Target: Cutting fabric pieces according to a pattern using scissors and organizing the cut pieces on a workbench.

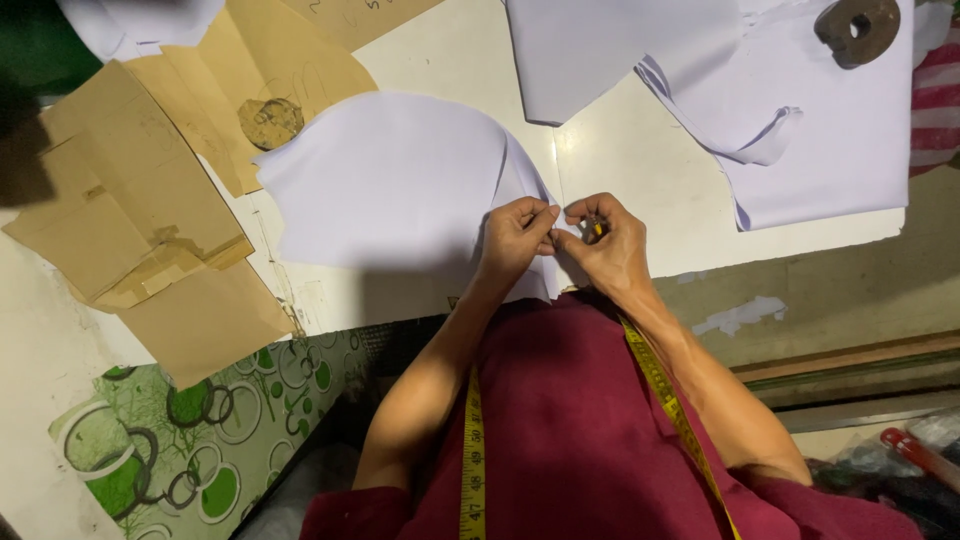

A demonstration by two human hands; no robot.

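A curved piece of white fabric (400, 180) lies on the white table (620, 150). My left hand (515, 240) pinches the fabric's right edge near the table's front. Touching it, my right hand (605, 245) pinches the same edge and also holds a small dark and yellow object (594, 228), perhaps a pencil or chalk; I cannot tell which. A yellow measuring tape (472, 450) hangs around my neck over a maroon shirt.
Brown paper patterns (150, 210) lie at the left, one under a round weight (270, 122). More white fabric pieces (800, 110) lie at the back right under a round metal weight (856, 28). A green-patterned surface (200, 440) is at the lower left.
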